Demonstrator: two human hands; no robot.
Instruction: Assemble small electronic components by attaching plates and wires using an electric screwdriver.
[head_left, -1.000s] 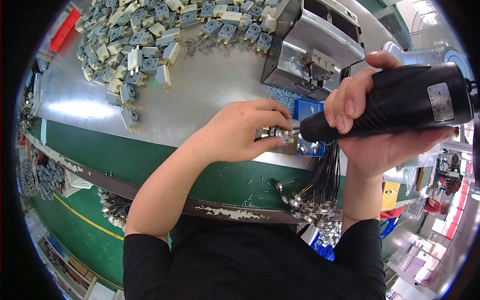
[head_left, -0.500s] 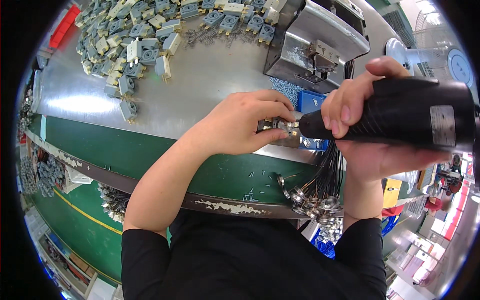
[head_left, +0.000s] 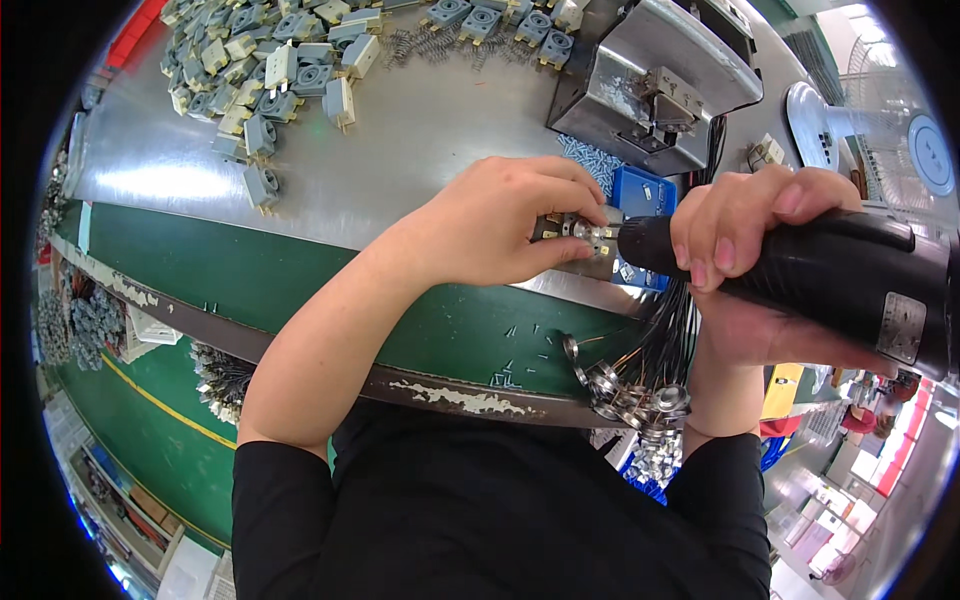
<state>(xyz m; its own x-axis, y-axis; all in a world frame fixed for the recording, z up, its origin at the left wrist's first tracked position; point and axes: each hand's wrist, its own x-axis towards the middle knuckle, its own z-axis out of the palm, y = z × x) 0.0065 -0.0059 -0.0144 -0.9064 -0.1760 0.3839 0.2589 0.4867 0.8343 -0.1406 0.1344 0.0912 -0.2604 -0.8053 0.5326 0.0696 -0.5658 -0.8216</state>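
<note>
My left hand (head_left: 505,218) pinches a small part with metal terminals (head_left: 583,230) between thumb and fingers, near the steel table's front edge. Most of that part is hidden by the fingers. My right hand (head_left: 742,228) is wrapped round a black power screwdriver (head_left: 830,272), which lies nearly level and points left. Its nose is right up against the held part. Whether the bit sits in a screw is too small to tell. Just behind the nose is a blue tray (head_left: 643,192) with small metal pieces in it.
Many grey-and-cream switch housings (head_left: 290,65) are heaped at the far left, with loose springs (head_left: 430,45) beside them. A bent steel fixture (head_left: 655,85) stands behind the blue screws (head_left: 590,160). Black wires with round metal parts (head_left: 630,395) hang over the front edge. Loose screws (head_left: 506,375) lie on the green strip.
The screwdriver's rear end has dropped, so it now tilts down to the right. My left hand still holds the part at the nose. The whole view has shifted slightly.
</note>
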